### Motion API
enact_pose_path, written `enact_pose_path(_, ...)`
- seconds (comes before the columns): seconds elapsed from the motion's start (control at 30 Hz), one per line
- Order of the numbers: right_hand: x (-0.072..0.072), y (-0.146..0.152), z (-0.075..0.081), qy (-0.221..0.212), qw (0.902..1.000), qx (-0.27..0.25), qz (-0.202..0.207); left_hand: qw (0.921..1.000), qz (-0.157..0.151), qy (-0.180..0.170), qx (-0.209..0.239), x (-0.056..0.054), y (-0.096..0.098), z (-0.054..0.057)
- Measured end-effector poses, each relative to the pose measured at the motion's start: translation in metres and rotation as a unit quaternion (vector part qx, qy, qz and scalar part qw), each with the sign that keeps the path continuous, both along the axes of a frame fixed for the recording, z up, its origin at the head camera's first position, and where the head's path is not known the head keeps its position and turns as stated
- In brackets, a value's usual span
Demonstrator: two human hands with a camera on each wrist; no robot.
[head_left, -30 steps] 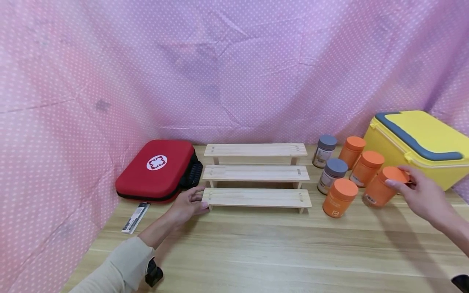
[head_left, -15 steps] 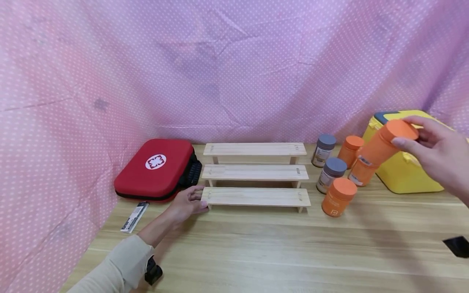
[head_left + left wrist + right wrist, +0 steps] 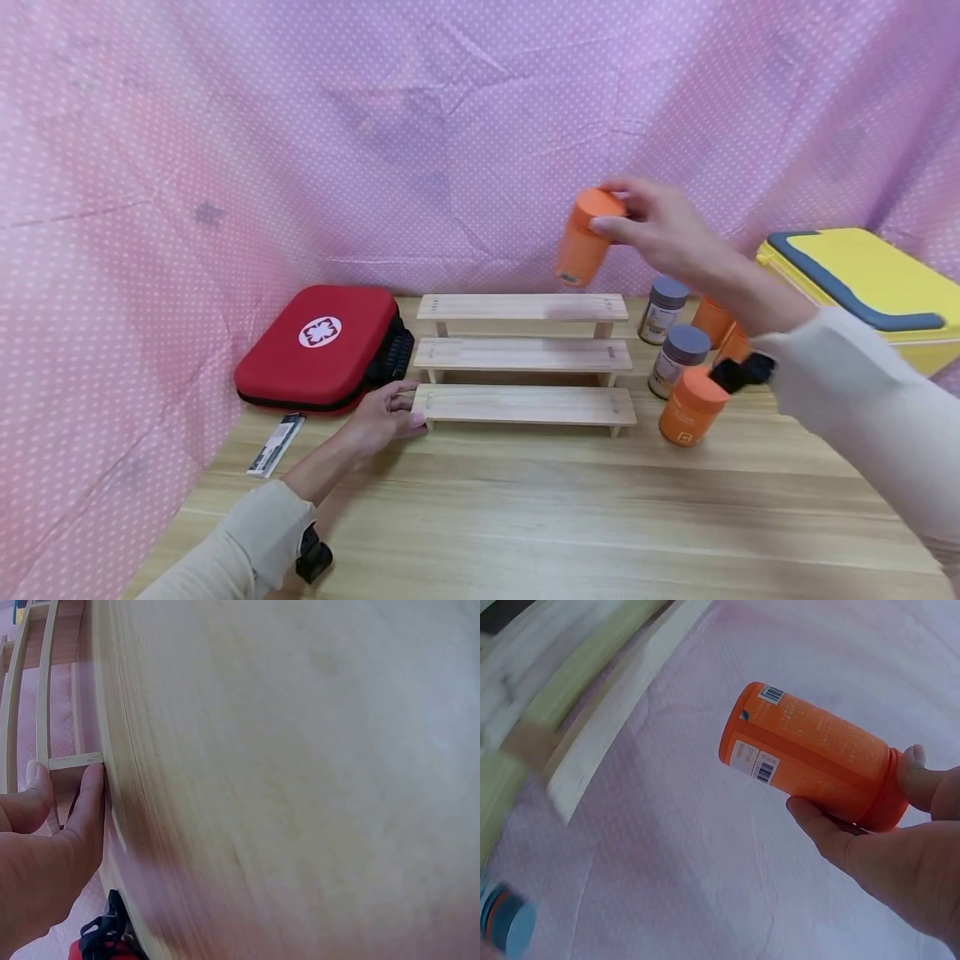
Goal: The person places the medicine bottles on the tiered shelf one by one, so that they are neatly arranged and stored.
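My right hand [image 3: 663, 229] grips an orange jar [image 3: 579, 250] by its orange lid, in the air above the right part of the top tier of a three-tier wooden step shelf [image 3: 525, 403]. The jar leans a little, its base toward the lower left. In the right wrist view, thumb and fingers of that hand [image 3: 900, 862] wrap the lid end, and barcode labels show near the base. At the left end of the lowest tier, my left hand [image 3: 381, 421] holds the shelf. The left wrist view has its thumb and a finger [image 3: 91, 795] pinching the end by the leg.
Two grey-lidded jars [image 3: 677, 360] and several orange jars [image 3: 692, 408] stand right of the shelf, partly behind my right sleeve. A yellow box [image 3: 870, 267] is at the far right. On the left lie a red first-aid case [image 3: 315, 346] and a white packet [image 3: 276, 445].
My right hand has lifted the orange jar from the group at the right and carried it leftward, over the shelf's top tier. The left hand has stayed at the shelf's end.
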State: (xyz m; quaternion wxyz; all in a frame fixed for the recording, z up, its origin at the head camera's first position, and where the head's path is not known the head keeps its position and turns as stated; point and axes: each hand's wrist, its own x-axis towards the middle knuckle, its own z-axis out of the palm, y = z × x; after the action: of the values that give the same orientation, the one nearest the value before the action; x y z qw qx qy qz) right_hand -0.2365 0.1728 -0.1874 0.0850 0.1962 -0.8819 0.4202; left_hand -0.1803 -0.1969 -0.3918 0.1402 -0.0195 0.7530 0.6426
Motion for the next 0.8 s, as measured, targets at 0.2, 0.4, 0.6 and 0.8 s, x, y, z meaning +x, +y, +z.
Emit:
enact_pose_path(0.2,-0.032,-0.058,-0.010,-0.068,0.9947,-0.036,0.067,1.0000,-0.003,0.000,0.005,0.000,0.000,0.000)
enact_pose_path(0.4,-0.052,-0.098,-0.028,-0.074,0.9894,-0.049,0.115,0.9999,0.001,-0.001,0.015,-0.001,0.000,0.001)
enact_pose_path(0.6,-0.062,-0.122,-0.041,-0.069,0.9894,-0.009,0.127,0.9997,0.001,-0.006,0.024,-0.003,0.001,-0.001)
enact_pose_path(0.8,-0.062,-0.130,-0.046,-0.077,0.9905,-0.006,0.114,0.9998,0.000,-0.004,0.021,-0.003,-0.001,-0.001)
